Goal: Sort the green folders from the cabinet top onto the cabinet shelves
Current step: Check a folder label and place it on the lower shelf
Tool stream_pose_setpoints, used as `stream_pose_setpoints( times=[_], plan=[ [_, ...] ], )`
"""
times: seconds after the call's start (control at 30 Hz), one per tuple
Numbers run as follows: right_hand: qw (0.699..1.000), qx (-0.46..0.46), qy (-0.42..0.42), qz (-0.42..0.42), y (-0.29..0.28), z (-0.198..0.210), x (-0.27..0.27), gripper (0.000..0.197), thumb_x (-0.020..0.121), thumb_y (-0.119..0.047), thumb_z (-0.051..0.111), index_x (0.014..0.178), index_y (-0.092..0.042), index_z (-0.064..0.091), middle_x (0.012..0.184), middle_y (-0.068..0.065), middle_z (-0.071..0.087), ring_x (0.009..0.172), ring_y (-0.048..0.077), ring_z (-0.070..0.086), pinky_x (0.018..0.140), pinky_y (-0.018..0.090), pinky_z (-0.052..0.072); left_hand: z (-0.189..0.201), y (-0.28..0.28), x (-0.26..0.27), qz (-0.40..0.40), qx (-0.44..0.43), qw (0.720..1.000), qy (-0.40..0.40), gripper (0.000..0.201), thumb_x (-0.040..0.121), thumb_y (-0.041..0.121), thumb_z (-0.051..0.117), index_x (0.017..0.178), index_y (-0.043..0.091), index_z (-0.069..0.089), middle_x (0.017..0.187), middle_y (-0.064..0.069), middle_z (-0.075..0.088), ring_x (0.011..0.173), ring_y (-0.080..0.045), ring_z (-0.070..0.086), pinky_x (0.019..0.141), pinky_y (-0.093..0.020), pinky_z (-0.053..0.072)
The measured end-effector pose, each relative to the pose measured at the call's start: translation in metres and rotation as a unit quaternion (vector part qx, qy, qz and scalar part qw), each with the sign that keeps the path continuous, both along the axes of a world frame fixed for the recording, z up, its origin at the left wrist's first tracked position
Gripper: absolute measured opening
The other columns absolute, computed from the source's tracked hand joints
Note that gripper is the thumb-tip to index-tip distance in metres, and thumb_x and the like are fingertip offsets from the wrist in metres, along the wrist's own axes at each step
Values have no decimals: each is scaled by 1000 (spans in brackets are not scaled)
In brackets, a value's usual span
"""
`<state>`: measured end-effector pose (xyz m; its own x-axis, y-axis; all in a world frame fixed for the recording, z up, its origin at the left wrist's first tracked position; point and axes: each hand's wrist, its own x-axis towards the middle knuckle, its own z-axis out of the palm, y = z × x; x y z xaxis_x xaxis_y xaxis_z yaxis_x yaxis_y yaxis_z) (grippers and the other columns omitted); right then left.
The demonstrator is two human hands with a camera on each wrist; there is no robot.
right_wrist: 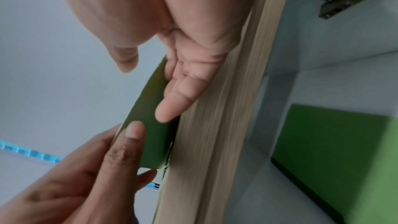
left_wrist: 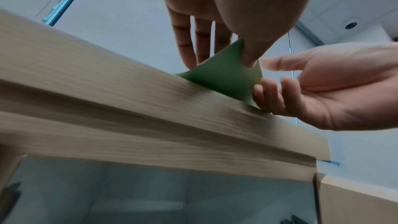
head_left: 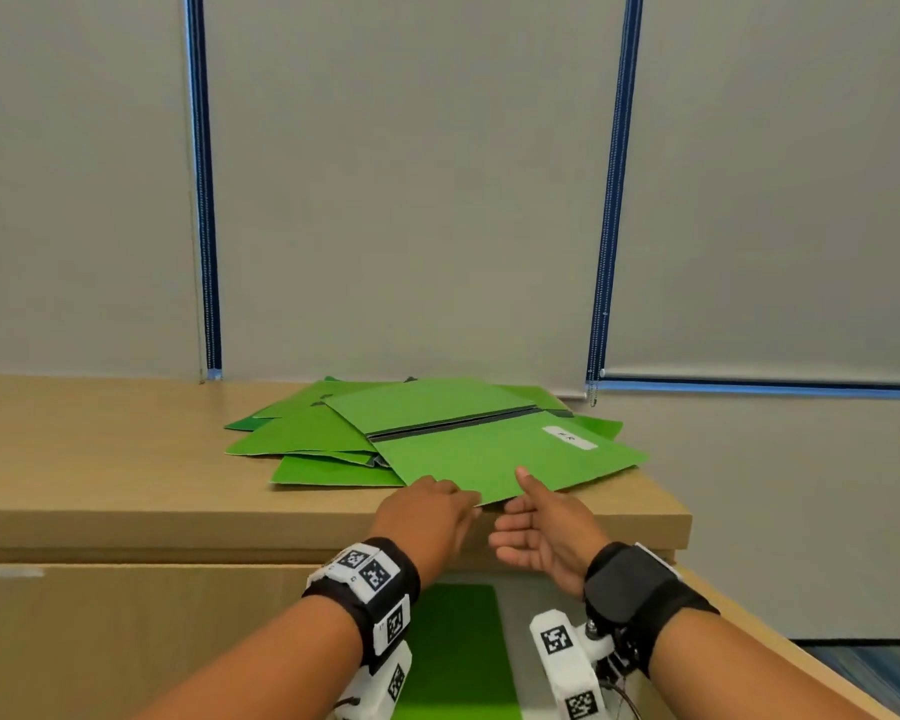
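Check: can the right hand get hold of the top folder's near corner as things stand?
Probably yes. The right hand already has fingers under the top folder where its corner overhangs the cabinet top, thumb above; only the left hand shares that corner.

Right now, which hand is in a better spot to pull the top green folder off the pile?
Probably the left hand. Its thumb and fingers already pinch the overhanging corner of the top folder at the cabinet's front edge. The right hand only reaches fingers under that corner, thumb on top, palm open.
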<state>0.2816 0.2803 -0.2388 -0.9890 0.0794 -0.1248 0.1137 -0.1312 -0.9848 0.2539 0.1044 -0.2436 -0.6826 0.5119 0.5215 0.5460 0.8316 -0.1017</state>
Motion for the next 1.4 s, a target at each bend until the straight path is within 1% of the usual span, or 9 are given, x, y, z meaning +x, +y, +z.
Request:
stream_pose_setpoints(
  times=[0.07, 0.17, 0.27, 0.4, 0.6, 0.83, 1.0, 1.23, 1.4],
  plan=[
    [998, -49, 20, -32, -1, 5, -4, 49, 93, -44, 56, 120, -4, 51, 106, 23, 63, 78, 29, 70, 55, 31, 57, 4, -2, 10, -20, 31, 999, 11, 36, 100, 44, 29, 122, 33, 56, 107, 7, 64, 99, -17, 55, 78, -33, 48],
    [986, -127, 70, -81, 2, 15, -10, 29, 96, -13, 53, 124, -6, 52, 110, 21, 65, 84, 33, 69, 56, 35, 58, 11, -6, 21, -47, 45, 998, 13, 43, 98, 53, 26, 123, 35, 55, 107, 11, 63, 100, -13, 54, 80, -33, 47],
    [979, -131, 112, -111, 8, 28, -14, 40, 92, 11, 39, 125, -6, 53, 112, 17, 65, 97, 36, 63, 72, 48, 56, 19, -9, 28, -63, 64, 995, -44, 67, 90, 70, 14, 124, 32, 58, 112, 12, 62, 105, -9, 53, 87, -33, 46],
    [975, -105, 153, -119, 19, 40, -16, 46, 91, 16, 37, 128, -6, 53, 127, 18, 61, 115, 39, 58, 101, 56, 44, 31, -22, 18, -63, 204, 973, -83, 65, 92, 66, 20, 129, 28, 57, 127, 9, 56, 118, -8, 50, 99, -29, 41],
    [971, -68, 210, -86, 34, 57, -2, 47, 90, 15, 38, 128, -7, 56, 123, 15, 66, 110, 35, 63, 98, 54, 47, 72, -40, -6, -14, 361, 931, -54, 46, 103, 31, 35, 143, 9, 41, 149, -8, 39, 139, -19, 32, 112, -25, 20],
    [965, -71, 250, -35, 41, 76, 17, 47, 90, 12, 43, 131, -10, 53, 123, 14, 67, 112, 35, 63, 97, 52, 49, 107, -51, -5, -26, 483, 871, -85, 51, 103, 33, 33, 151, 15, 26, 158, -2, 24, 146, -14, 21, 118, -28, 13],
    [964, -45, 262, -7, 30, 90, 30, 43, 90, 11, 46, 125, -11, 56, 118, 13, 69, 107, 32, 66, 88, 45, 54, 110, -52, 8, -85, 572, 812, -81, 46, 103, 34, 35, 146, 18, 37, 151, 0, 39, 138, -16, 35, 115, -31, 25],
    [950, 5, 313, -10, 15, 107, 39, 47, 88, 12, 51, 125, -18, 55, 117, 6, 70, 108, 26, 66, 89, 41, 54, 111, -60, 17, -97, 603, 792, 10, 26, 103, 21, 38, 122, 14, 53, 118, -3, 58, 109, -19, 52, 93, -30, 39],
    [938, 77, 328, -81, 16, 106, 33, 71, 78, 0, 65, 138, -27, 38, 133, 5, 55, 118, 24, 58, 97, 45, 52, 105, -66, 21, -96, 598, 795, 16, 20, 102, 21, 37, 102, 8, 52, 84, -2, 53, 78, -21, 46, 71, -32, 38]
  ],
)
